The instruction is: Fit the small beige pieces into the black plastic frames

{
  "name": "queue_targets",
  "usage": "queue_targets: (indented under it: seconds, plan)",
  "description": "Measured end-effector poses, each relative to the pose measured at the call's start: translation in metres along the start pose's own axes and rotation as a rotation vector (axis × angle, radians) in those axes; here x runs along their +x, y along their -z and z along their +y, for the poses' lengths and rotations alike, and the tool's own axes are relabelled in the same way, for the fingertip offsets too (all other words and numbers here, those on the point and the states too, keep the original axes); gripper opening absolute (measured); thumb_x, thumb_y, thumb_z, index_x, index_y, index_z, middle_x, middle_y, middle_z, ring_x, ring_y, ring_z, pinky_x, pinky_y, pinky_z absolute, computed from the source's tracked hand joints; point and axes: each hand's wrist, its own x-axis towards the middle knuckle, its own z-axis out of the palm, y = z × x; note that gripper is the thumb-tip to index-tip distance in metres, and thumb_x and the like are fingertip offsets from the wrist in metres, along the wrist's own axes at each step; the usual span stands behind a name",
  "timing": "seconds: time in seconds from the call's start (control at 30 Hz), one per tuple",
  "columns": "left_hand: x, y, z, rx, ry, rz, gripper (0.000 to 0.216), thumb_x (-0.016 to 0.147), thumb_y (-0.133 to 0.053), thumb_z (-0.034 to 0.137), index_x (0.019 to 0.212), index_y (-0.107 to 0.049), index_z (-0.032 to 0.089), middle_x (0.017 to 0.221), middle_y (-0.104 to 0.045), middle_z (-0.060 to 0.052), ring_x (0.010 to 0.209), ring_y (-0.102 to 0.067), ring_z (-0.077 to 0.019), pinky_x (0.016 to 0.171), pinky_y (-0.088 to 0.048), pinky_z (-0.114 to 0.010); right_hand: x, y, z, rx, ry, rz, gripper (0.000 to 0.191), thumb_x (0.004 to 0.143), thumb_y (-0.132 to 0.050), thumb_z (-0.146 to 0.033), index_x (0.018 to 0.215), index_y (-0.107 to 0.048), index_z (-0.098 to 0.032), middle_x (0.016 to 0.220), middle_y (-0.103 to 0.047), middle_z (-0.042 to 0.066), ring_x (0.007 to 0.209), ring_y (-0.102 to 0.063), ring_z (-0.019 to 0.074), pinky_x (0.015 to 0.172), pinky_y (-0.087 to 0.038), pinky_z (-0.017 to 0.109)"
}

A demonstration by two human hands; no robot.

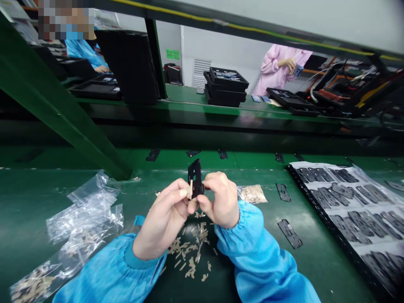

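Between my two hands a flat black plastic plate [196, 172] with small cut-outs is held on edge above the green table. My left hand [168, 219] pinches at its left side, where a thin beige strip [191, 185] shows by the fingertips. Whether the strip touches the plate I cannot tell. My right hand [221, 198] is closed on the plate's right edge and lower corner. Below the hands, many small beige pieces [191, 246] lie scattered on the table. A clear bag of beige pieces [252, 193] lies just beyond my right wrist.
Crumpled clear bags [85, 219] lie on the left, some holding beige pieces. A black-edged tray [322, 219] on the right carries rows of black plates. Loose black plates [289, 233] lie beside it. A slanted green post [63, 113] stands left. Two people are beyond the shelf [189, 99].
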Motion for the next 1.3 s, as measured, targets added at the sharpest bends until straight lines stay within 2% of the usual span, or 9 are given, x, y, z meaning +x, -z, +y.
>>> queue_targets:
  seconds: [0.23, 0.43, 0.6, 0.7, 0.77, 0.87, 1.03, 1.17, 1.3]
  plan:
    - [-0.001, 0.004, 0.002, 0.105, -0.177, -0.097, 0.016, 0.077, -0.056, 0.024, 0.063, -0.053, 0.017, 0.056, -0.049, 0.002, 0.052, -0.046, -0.0089, 0.052, -0.039, -0.022, 0.003, 0.003, -0.003, 0.277, -0.065, -0.013, 0.027, 0.075, -0.06, -0.039, 0.088, -0.043, -0.022, 0.073, -0.054, 0.003, 0.064, -0.052, 0.0166, 0.055, -0.043, 0.03]
    - [-0.003, 0.013, -0.002, 0.506, -0.536, -0.108, 0.014, 0.082, -0.05, 0.018, 0.069, -0.055, 0.02, 0.059, -0.053, 0.001, 0.062, -0.049, -0.0126, 0.059, -0.04, -0.026, 0.009, 0.015, -0.008, 0.568, -0.204, -0.191, 0.019, 0.085, -0.037, -0.025, 0.066, -0.038, -0.021, 0.062, -0.044, 0.001, 0.057, -0.043, 0.0137, 0.053, -0.036, 0.028]
    - [-0.01, 0.012, -0.002, 0.935, -0.794, -0.031, 0.015, 0.078, -0.05, 0.007, 0.072, -0.055, 0.02, 0.064, -0.054, 0.001, 0.06, -0.05, -0.0116, 0.054, -0.039, -0.024, 0.008, 0.011, -0.01, 0.452, -0.214, -0.122, 0.022, 0.084, -0.037, -0.017, 0.063, -0.033, -0.021, 0.058, -0.036, -0.001, 0.052, -0.036, 0.0118, 0.048, -0.029, 0.026]
    - [-0.007, 0.012, -0.001, 1.0, -0.785, -0.013, 0.016, 0.078, -0.049, 0.006, 0.073, -0.055, 0.02, 0.068, -0.053, 0.001, 0.064, -0.051, -0.0118, 0.056, -0.04, -0.024, 0.004, 0.004, -0.005, 0.32, -0.227, -0.1, 0.024, 0.084, -0.037, -0.021, 0.06, -0.033, -0.021, 0.055, -0.035, -0.002, 0.05, -0.035, 0.0111, 0.048, -0.029, 0.025]
    - [0.003, 0.017, 0.0, 0.997, -0.743, 0.055, 0.013, 0.08, -0.05, 0.01, 0.074, -0.056, 0.02, 0.078, -0.053, -0.001, 0.075, -0.053, -0.0137, 0.064, -0.042, -0.026, 0.001, -0.006, 0.009, 0.098, -0.312, -0.236, 0.027, 0.086, -0.035, -0.024, 0.06, -0.037, -0.02, 0.056, -0.039, -0.001, 0.052, -0.039, 0.011, 0.051, -0.033, 0.024]
    - [0.021, 0.029, 0.004, 0.829, -0.761, 0.283, 0.008, 0.08, -0.053, 0.019, 0.073, -0.059, 0.018, 0.097, -0.049, -0.004, 0.091, -0.052, -0.0167, 0.079, -0.042, -0.028, -0.002, -0.027, 0.045, -0.338, -0.505, -0.525, 0.026, 0.089, -0.035, -0.023, 0.068, -0.05, -0.017, 0.07, -0.054, 0.005, 0.067, -0.051, 0.0129, 0.061, -0.04, 0.023]
    - [0.033, 0.041, 0.009, 0.697, -0.642, 0.291, 0.009, 0.08, -0.055, 0.025, 0.073, -0.056, 0.019, 0.078, -0.051, 0.001, 0.078, -0.049, -0.0128, 0.073, -0.039, -0.024, -0.007, -0.057, 0.114, -0.519, -0.644, -0.675, 0.017, 0.085, -0.053, -0.028, 0.087, -0.059, -0.011, 0.088, -0.061, 0.007, 0.081, -0.058, 0.0167, 0.068, -0.048, 0.029]
    - [0.029, 0.042, 0.009, 0.667, -0.579, 0.281, 0.01, 0.08, -0.055, 0.028, 0.075, -0.056, 0.02, 0.076, -0.051, 0.002, 0.075, -0.047, -0.0119, 0.069, -0.037, -0.022, -0.01, -0.045, 0.152, -0.655, -0.835, -0.651, 0.03, 0.088, -0.051, -0.032, 0.111, -0.053, -0.014, 0.112, -0.056, 0.007, 0.096, -0.057, 0.0187, 0.081, -0.049, 0.039]
    - [0.028, 0.042, 0.01, 0.681, -0.562, 0.259, 0.012, 0.08, -0.055, 0.03, 0.074, -0.056, 0.02, 0.076, -0.051, 0.002, 0.076, -0.047, -0.0125, 0.069, -0.037, -0.022, -0.011, -0.02, 0.177, -0.693, -1.03, -0.569, 0.031, 0.087, -0.052, -0.03, 0.114, -0.051, -0.015, 0.115, -0.054, 0.008, 0.098, -0.056, 0.0195, 0.082, -0.049, 0.04]
